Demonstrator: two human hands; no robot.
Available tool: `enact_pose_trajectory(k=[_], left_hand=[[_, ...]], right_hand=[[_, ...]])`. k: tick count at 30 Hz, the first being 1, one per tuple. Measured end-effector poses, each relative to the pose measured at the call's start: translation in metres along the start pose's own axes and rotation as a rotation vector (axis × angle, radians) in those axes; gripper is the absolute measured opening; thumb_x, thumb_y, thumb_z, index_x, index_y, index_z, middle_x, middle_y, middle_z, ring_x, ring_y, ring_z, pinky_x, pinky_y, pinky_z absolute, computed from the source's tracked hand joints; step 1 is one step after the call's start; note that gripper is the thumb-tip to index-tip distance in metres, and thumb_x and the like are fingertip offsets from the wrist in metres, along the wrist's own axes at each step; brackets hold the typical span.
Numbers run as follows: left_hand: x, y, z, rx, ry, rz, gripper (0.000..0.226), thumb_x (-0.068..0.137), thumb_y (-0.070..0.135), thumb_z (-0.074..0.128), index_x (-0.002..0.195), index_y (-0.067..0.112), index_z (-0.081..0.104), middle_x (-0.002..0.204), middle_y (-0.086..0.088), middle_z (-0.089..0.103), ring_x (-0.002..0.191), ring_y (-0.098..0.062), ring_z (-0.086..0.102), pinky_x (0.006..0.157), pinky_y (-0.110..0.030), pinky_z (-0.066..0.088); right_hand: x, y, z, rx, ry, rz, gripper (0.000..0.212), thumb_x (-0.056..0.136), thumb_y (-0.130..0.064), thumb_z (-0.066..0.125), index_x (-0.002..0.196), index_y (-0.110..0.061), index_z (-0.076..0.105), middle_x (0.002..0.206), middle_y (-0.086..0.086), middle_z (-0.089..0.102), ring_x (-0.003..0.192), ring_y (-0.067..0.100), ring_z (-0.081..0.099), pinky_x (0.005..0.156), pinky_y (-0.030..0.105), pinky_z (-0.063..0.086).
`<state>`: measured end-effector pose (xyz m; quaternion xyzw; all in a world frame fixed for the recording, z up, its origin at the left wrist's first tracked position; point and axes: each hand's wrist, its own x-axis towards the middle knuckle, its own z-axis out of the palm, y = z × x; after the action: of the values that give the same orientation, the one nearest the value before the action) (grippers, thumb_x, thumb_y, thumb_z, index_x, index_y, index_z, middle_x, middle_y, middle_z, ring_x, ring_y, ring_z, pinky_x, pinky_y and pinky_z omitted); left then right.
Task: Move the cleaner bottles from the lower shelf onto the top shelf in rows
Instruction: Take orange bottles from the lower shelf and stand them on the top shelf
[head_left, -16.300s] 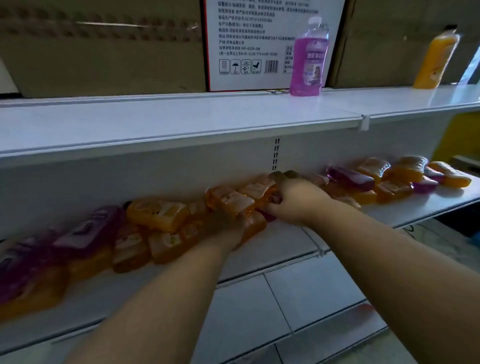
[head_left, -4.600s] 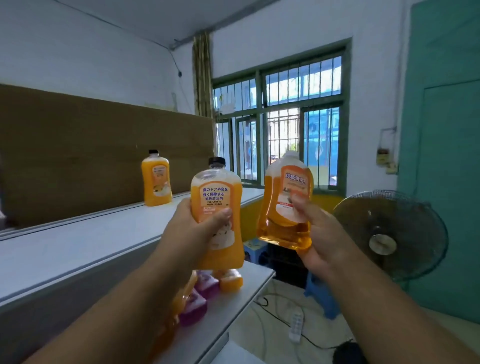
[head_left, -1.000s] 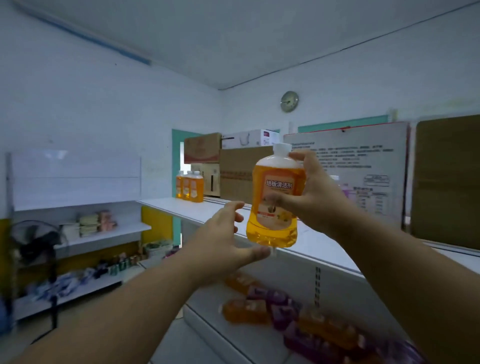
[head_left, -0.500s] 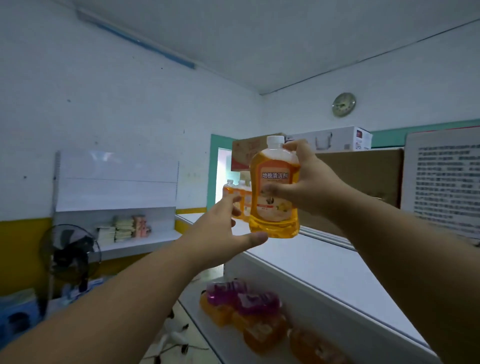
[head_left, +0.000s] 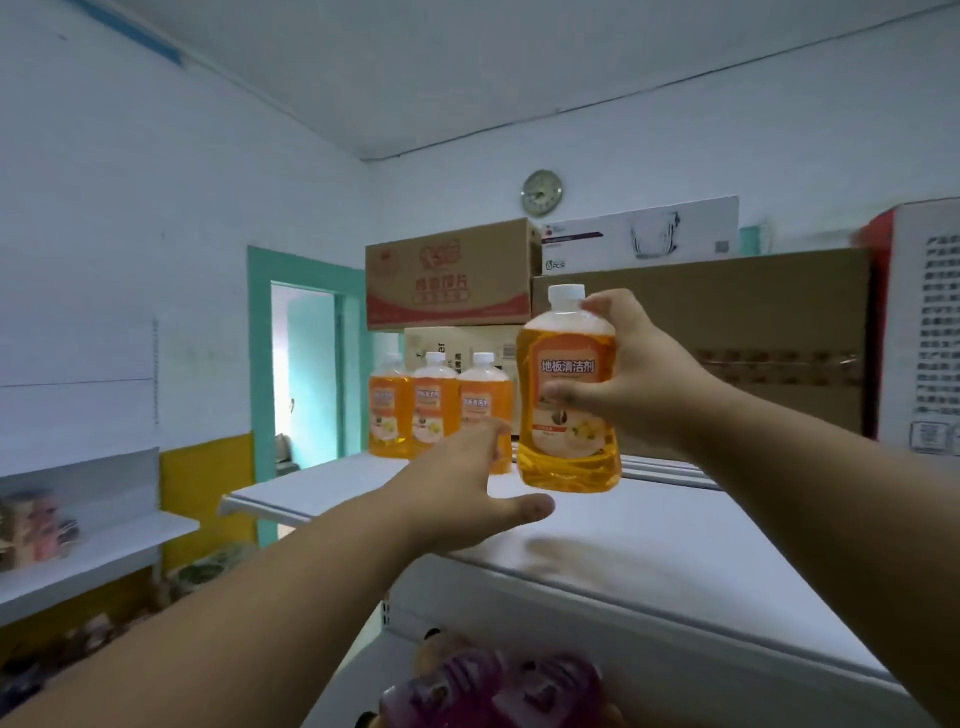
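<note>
A: Where's the bottle (head_left: 569, 395)?

B: Upright in the right hand (head_left: 631, 376), fingers wrapped round its label, above the top shelf (head_left: 675, 545). The left hand (head_left: 467, 499) reaches out empty, fingers straight.

A: How will it handle?

B: Full of liquid, so probably heavy; smooth plastic, likely slippery. Grip the waist.

A: Anything unclear?

B: The lower shelf's bottles (head_left: 498, 691) are blurred and cut off.

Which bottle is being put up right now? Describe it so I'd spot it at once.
Find the long white top shelf with stacked cardboard boxes behind it. Three orange white-capped cleaner bottles stand at its far end. The one you want is the nearer orange bottle with a white cap, held in the air by the right hand.
</note>
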<state>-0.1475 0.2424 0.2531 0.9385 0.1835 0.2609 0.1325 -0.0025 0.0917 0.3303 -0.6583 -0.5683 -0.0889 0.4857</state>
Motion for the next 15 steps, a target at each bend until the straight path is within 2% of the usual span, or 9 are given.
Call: enact_pose_trajectory(k=[3,5,9,13,15], left_hand=[[0.032,-0.033,0.002,0.071,-0.104,0.054,0.089,0.066,0.085,0.057,0.139,0.04,0.032,0.14,0.01,0.051,0.109,-0.007,0.049,0.082,-0.028,0.041],[0.049,-0.048,0.004,0.099,-0.128,0.086,0.087,0.07,0.083,0.057,0.14,0.038,0.034,0.141,0.008,0.051,0.116,-0.012,0.051,0.083,-0.03,0.043],[0.071,-0.065,0.016,0.172,-0.192,0.134,0.083,0.078,0.082,0.049,0.143,0.032,0.039,0.147,0.003,0.047,0.128,-0.018,0.048,0.1,-0.038,0.045],[0.074,-0.075,0.029,0.27,-0.271,0.141,0.097,0.075,0.089,0.038,0.149,0.027,0.034,0.157,-0.001,0.034,0.139,-0.024,0.036,0.111,-0.048,0.037],[0.075,-0.079,0.032,0.247,-0.286,0.126,0.097,0.074,0.09,0.036,0.148,0.027,0.036,0.157,0.0,0.035,0.139,-0.024,0.036,0.111,-0.047,0.036]], right_hand=[[0.021,0.014,0.02,-0.037,0.071,0.09,0.074,0.074,-0.027,0.085,0.121,-0.042,0.029,0.104,-0.013,0.054,0.083,0.007,0.063,0.047,0.012,0.05],[0.032,0.027,0.033,-0.058,0.101,0.14,0.074,0.075,-0.025,0.084,0.121,-0.043,0.029,0.105,-0.011,0.054,0.085,0.006,0.063,0.048,0.011,0.05],[0.046,0.051,0.054,-0.125,0.127,0.221,0.075,0.076,-0.024,0.083,0.128,-0.04,0.03,0.11,-0.006,0.056,0.086,0.005,0.062,0.049,0.011,0.051],[0.051,0.071,0.075,-0.173,0.127,0.292,0.08,0.076,-0.024,0.084,0.135,-0.035,0.031,0.121,0.003,0.054,0.096,0.014,0.064,0.068,0.023,0.057],[0.054,0.078,0.085,-0.186,0.125,0.289,0.081,0.076,-0.023,0.084,0.136,-0.035,0.031,0.123,0.004,0.053,0.097,0.014,0.064,0.07,0.023,0.057]])
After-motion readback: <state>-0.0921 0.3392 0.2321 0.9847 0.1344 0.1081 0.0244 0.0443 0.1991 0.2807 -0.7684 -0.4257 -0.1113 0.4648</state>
